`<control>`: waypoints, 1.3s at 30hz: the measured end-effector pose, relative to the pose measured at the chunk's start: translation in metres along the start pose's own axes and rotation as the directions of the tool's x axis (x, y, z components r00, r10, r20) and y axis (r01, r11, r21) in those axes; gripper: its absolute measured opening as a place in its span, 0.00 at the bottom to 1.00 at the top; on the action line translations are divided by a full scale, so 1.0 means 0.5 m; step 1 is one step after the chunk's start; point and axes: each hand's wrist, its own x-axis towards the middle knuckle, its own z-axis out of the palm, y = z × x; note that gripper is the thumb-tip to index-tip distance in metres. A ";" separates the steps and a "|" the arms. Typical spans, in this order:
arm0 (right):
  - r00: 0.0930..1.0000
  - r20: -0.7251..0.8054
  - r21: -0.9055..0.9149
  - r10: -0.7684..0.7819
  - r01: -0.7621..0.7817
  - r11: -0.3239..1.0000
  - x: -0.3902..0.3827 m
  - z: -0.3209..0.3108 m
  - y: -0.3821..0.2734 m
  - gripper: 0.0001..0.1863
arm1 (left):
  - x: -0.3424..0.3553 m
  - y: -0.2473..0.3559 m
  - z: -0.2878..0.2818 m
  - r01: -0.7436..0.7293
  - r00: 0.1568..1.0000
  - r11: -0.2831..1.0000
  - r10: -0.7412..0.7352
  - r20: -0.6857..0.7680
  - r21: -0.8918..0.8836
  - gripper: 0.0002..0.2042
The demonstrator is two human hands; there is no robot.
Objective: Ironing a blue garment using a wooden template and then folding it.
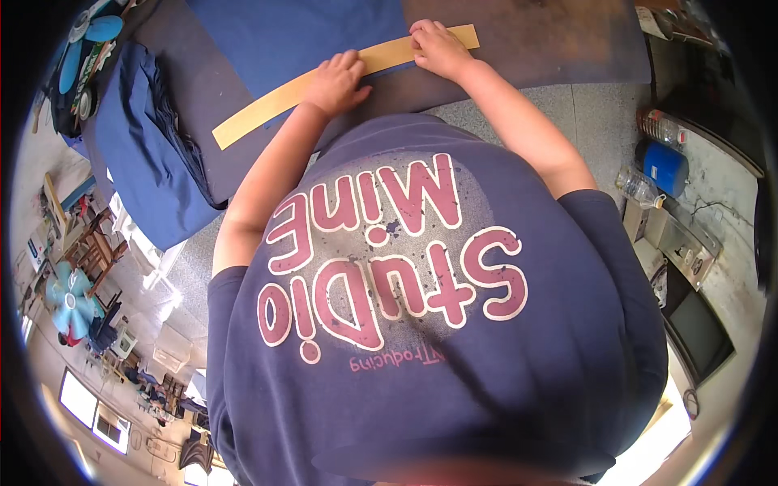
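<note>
A long yellow strip (251,117), ruler-like, lies slantwise across a piece of blue fabric (284,32) on the dark worktable (551,40). My left hand (336,81) is on the middle of the strip, fingers curled over it and thumb to the right along its lower edge. Nearer the strip's right end, my right hand (438,50) grips it with bent fingers. A narrow band of blue fabric shows below the strip. A folded heap of blue cloth (150,154) hangs over the table's left part.
A small fan and tools (85,49) crowd the upper left edge. At right stand a blue container (663,166) and clear plastic bottles (636,182). A light blue fan (71,298), wooden chairs and other furniture fill the room at left. The speckled floor (551,105) shows beyond the table's edge.
</note>
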 end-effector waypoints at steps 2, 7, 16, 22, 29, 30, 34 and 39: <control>1.000 -0.019 -0.006 -0.020 0.020 1.000 -0.001 0.000 0.000 0.09 | 0.012 0.020 0.011 -0.055 0.998 0.998 0.055 0.013 0.036 0.12; 1.000 0.003 -0.015 -0.027 0.027 1.000 -0.015 -0.010 -0.014 0.15 | 0.025 0.031 0.060 -0.087 0.994 0.975 0.071 0.083 0.206 0.04; 0.991 -0.070 -0.142 -0.118 0.107 0.984 -0.043 0.004 -0.017 0.17 | 0.040 0.016 0.088 0.099 0.992 0.994 -0.096 -0.077 0.040 0.04; 0.975 -0.177 -0.154 -0.136 0.109 0.982 -0.042 0.024 -0.012 0.09 | 0.043 0.023 0.074 0.126 0.991 0.991 -0.123 -0.056 0.047 0.05; 0.988 -0.151 -0.068 -0.020 0.010 0.998 -0.031 0.025 -0.024 0.08 | 0.041 0.027 0.060 0.112 0.994 0.992 -0.113 0.011 0.053 0.10; 0.988 -0.151 -0.069 -0.019 0.009 0.998 -0.030 0.027 -0.024 0.08 | 0.042 0.027 0.061 0.117 0.993 0.992 -0.119 0.028 0.056 0.10; 0.985 -0.171 -0.067 0.003 -0.014 0.998 -0.025 0.031 -0.028 0.10 | 0.043 0.021 0.062 0.095 0.988 0.992 -0.104 0.112 0.083 0.11; 0.979 -0.202 -0.063 0.030 -0.044 0.997 -0.022 0.037 -0.028 0.12 | 0.052 0.009 0.024 -0.217 0.951 0.958 0.163 0.264 0.189 0.30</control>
